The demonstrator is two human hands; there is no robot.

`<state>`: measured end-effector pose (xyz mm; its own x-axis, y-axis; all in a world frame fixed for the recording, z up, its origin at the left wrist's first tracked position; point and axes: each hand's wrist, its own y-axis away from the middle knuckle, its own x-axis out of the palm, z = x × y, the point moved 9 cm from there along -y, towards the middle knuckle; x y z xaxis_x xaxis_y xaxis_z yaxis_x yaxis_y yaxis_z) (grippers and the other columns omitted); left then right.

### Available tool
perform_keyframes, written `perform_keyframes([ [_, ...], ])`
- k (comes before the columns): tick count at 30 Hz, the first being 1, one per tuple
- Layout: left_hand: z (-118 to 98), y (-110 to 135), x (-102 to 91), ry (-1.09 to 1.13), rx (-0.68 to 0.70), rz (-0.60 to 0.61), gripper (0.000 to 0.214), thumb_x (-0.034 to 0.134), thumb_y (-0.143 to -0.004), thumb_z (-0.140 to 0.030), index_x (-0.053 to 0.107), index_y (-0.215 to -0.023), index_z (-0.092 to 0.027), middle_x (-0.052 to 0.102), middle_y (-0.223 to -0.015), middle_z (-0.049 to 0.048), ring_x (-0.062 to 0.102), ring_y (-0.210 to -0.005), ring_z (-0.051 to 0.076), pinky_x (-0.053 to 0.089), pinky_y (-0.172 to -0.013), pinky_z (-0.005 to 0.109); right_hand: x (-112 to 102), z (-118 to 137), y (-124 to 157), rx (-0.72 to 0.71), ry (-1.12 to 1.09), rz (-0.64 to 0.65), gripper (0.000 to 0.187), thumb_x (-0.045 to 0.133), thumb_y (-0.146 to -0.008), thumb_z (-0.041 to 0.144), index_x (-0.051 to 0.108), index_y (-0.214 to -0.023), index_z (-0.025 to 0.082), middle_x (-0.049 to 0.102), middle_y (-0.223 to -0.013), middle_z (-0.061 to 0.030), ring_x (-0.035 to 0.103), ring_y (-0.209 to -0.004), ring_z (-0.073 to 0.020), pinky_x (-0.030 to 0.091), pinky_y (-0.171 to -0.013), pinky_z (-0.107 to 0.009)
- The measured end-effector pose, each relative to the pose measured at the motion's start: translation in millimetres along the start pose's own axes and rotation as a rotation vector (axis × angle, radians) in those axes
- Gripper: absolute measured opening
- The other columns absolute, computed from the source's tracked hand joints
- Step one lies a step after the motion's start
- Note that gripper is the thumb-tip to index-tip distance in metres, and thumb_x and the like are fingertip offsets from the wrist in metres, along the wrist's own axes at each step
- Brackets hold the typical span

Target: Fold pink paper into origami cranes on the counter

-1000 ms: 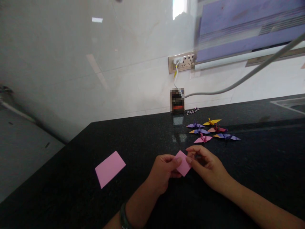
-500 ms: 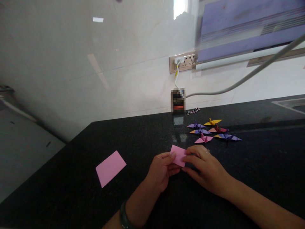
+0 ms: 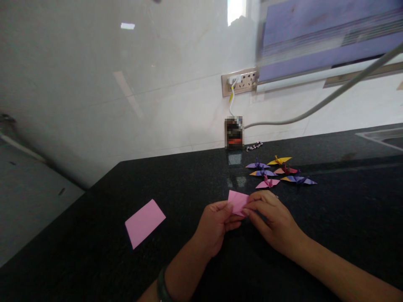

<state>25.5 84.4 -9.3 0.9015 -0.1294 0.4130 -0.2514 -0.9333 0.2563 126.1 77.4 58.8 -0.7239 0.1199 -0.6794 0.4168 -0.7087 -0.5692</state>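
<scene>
My left hand [image 3: 215, 226] and my right hand [image 3: 272, 220] meet over the black countertop [image 3: 94, 235], both pinching a small folded pink paper [image 3: 236, 200]. My left thumb presses its left edge, and my right fingers close over its right side. A flat pink paper sheet [image 3: 145, 222] lies on the counter to the left of my hands. Behind my hands sits a cluster of several folded paper cranes [image 3: 278, 173] in purple, yellow, pink and orange.
A small dark device [image 3: 234, 133] stands against the white wall, its cable running up to a wall socket [image 3: 241, 83]. A grey hose [image 3: 315, 107] crosses the wall to the right. The counter's left edge drops to a grey floor.
The pink paper has been turned and folded smaller between my fingers, and my right hand has closed more tightly over its right side. Everything else has stayed put.
</scene>
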Motion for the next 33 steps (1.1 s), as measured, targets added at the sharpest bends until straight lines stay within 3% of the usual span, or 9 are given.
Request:
perform_keyframes([
  [6,-4,2,3.8,-0.095,0.031,-0.009,0.028,0.054,-0.073,-0.034,0.063,-0.084,-0.01,0.064,-0.077,0.0094,0.059,-0.071,0.016,0.044,-0.065,0.026,-4,-4,-1,0.065,-0.019,-0.059,0.01,0.046,-0.077,0.016,0.056,-0.075,0.018,0.048,-0.093,-0.0085,0.045,-0.09,-0.0211,0.04,-0.076,-0.037],
  [14,-9,4,7.9,-0.257,0.1,0.005,0.031,0.057,-0.07,-0.036,0.063,-0.087,-0.012,0.063,-0.077,0.0067,0.057,-0.071,0.015,0.043,-0.065,0.025,2,-10,-1,0.148,-0.119,-0.025,0.013,0.045,-0.078,0.018,0.054,-0.069,0.018,0.048,-0.084,-0.0068,0.048,-0.08,-0.0183,0.042,-0.068,-0.032],
  [20,-16,2,-6.4,-0.296,0.196,-0.136,0.025,0.055,-0.071,-0.036,0.06,-0.076,-0.012,0.06,-0.064,0.0037,0.053,-0.057,0.012,0.04,-0.055,0.023,5,-9,2,0.196,-0.244,-0.003,0.012,0.047,-0.077,0.021,0.054,-0.067,0.018,0.048,-0.081,-0.0049,0.049,-0.076,-0.0161,0.042,-0.062,-0.028],
  [24,-17,2,-4.0,-0.445,0.177,-0.061,0.022,0.056,-0.07,-0.034,0.06,-0.071,-0.012,0.059,-0.061,0.0034,0.05,-0.053,0.011,0.036,-0.051,0.021,12,-28,8,0.427,-0.435,-0.016,0.014,0.05,-0.077,0.03,0.05,-0.086,0.02,0.051,-0.079,-0.0028,0.05,-0.067,-0.014,0.042,-0.055,-0.025],
  [26,-16,3,-0.3,-0.498,0.155,-0.002,0.02,0.057,-0.069,-0.033,0.061,-0.068,-0.013,0.058,-0.059,0.0024,0.049,-0.052,0.011,0.035,-0.049,0.021,21,-35,11,0.521,-0.58,0.025,0.022,0.05,-0.077,0.034,0.047,-0.094,0.02,0.051,-0.073,-0.0005,0.05,-0.061,-0.0123,0.041,-0.052,-0.023],
  [28,-20,4,0.9,-0.523,0.182,0.011,0.019,0.058,-0.068,-0.032,0.062,-0.07,-0.014,0.058,-0.06,0.0023,0.05,-0.053,0.011,0.035,-0.05,0.021,34,-34,11,0.543,-0.676,0.145,0.021,0.051,-0.075,0.037,0.051,-0.085,0.019,0.05,-0.063,0.0017,0.048,-0.054,-0.0102,0.038,-0.048,-0.021],
  [31,-31,5,-5.8,-0.51,0.266,-0.078,0.022,0.06,-0.067,-0.031,0.062,-0.082,-0.015,0.06,-0.064,0.0024,0.051,-0.055,0.012,0.036,-0.051,0.021,49,-32,16,0.594,-0.731,0.291,0.025,0.051,-0.074,0.041,0.049,-0.066,0.017,0.045,-0.051,0.0044,0.042,-0.043,-0.0075,0.032,-0.04,-0.019],
  [33,-34,5,-11.7,-0.449,0.29,-0.143,0.03,0.063,-0.064,-0.03,0.06,-0.09,-0.015,0.059,-0.06,0.0007,0.05,-0.052,0.011,0.036,-0.05,0.021,52,-32,19,0.648,-0.788,0.281,0.025,0.052,-0.073,0.041,0.047,-0.065,0.017,0.045,-0.048,0.0056,0.043,-0.04,-0.0074,0.033,-0.039,-0.019],
])
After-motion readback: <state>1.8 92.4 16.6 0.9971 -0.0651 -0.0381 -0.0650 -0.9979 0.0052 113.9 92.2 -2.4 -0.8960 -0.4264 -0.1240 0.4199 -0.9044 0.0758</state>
